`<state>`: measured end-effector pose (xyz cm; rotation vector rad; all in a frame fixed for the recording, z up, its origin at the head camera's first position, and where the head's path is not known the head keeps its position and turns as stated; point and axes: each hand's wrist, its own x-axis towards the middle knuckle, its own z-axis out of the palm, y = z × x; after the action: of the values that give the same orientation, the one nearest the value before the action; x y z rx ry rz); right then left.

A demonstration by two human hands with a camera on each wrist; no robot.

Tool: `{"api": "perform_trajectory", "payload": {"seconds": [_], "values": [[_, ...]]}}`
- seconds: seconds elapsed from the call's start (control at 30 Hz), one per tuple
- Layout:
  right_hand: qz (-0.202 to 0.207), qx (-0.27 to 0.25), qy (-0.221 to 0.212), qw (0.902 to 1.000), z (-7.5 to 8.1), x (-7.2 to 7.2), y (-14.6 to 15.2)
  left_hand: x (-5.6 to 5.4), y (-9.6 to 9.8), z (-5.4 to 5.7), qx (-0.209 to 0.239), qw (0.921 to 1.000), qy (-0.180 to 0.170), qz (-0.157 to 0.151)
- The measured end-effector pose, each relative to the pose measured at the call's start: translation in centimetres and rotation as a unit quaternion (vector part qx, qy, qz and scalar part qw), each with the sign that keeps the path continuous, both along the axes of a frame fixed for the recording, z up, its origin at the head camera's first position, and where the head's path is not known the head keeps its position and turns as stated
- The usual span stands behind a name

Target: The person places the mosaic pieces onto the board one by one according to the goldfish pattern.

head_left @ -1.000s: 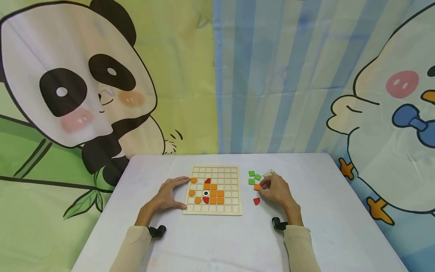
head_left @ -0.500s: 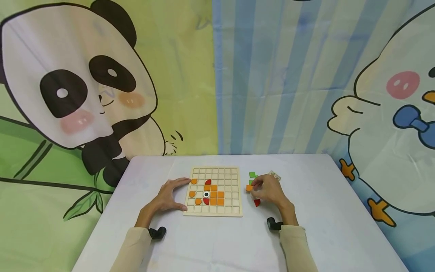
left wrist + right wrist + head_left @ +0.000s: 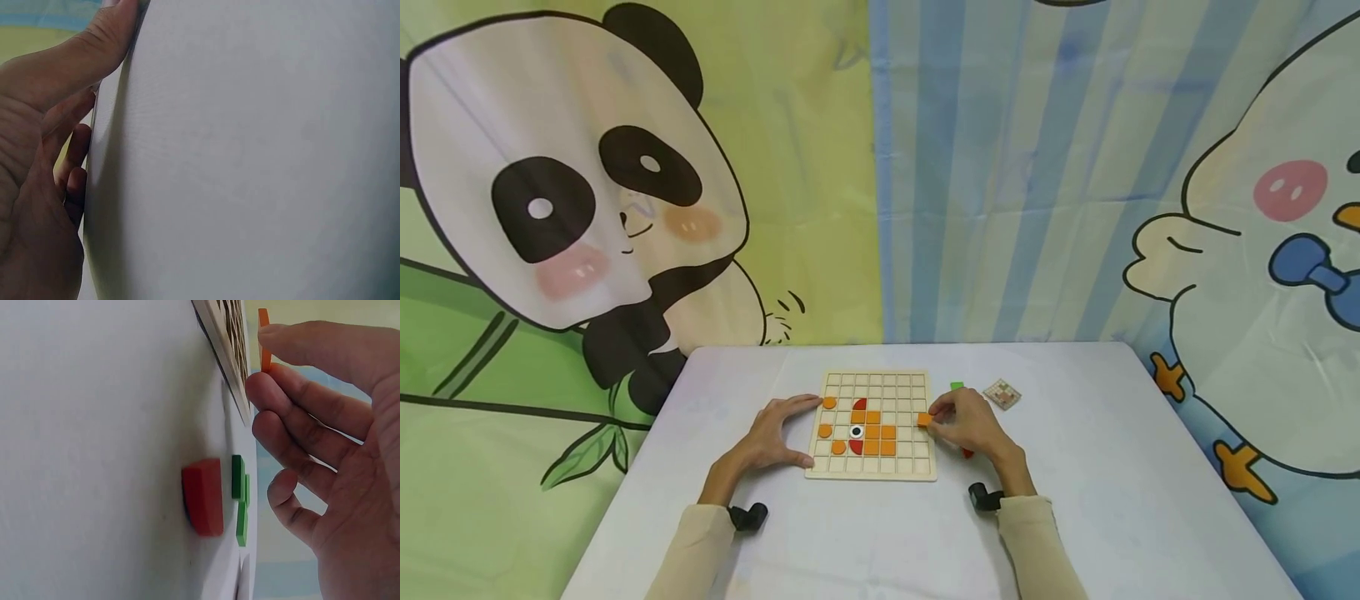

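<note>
My right hand (image 3: 972, 425) pinches an orange square tile (image 3: 924, 420) between thumb and fingers, over the right edge of a wooden grid board (image 3: 904, 382). The right wrist view shows the same orange tile (image 3: 265, 340) held on edge at the fingertips. My left hand (image 3: 766, 435) spreads along the board's left side, thumb and forefinger touching its edge. On the board lie several orange square tiles (image 3: 880, 440), two red curved pieces (image 3: 856, 447), an eye disc (image 3: 856, 432) and several orange round pieces (image 3: 838, 447). In the left wrist view the board is out of sight.
Right of the board lie a red curved-edge piece (image 3: 205, 497) and several green square tiles (image 3: 242, 522), mostly hidden by the right hand in the head view. A small patterned card (image 3: 1002, 394) lies beyond them on the white table (image 3: 1075, 392). Cartoon-printed cloth hangs behind.
The right hand has carried the orange square tile leftward from beside the green tiles to the board's right edge. The card has come into fuller view. My left hand stays in place.
</note>
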<state>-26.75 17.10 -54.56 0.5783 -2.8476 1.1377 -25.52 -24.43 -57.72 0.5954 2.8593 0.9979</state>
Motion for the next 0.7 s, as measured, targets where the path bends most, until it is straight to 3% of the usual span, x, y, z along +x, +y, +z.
{"api": "perform_trajectory", "payload": {"seconds": [0.47, 0.7], "values": [[0.047, 0.013, 0.029, 0.9984, 0.3, -1.8, -2.3, -0.1, 0.0, 0.1, 0.003, 1.0, 0.002, -0.003], [0.046, 0.018, 0.001, 0.9988, 0.2, -2.2, -3.7, -0.1, -0.1, -0.1, -0.002, 1.0, 0.003, -0.002]]}}
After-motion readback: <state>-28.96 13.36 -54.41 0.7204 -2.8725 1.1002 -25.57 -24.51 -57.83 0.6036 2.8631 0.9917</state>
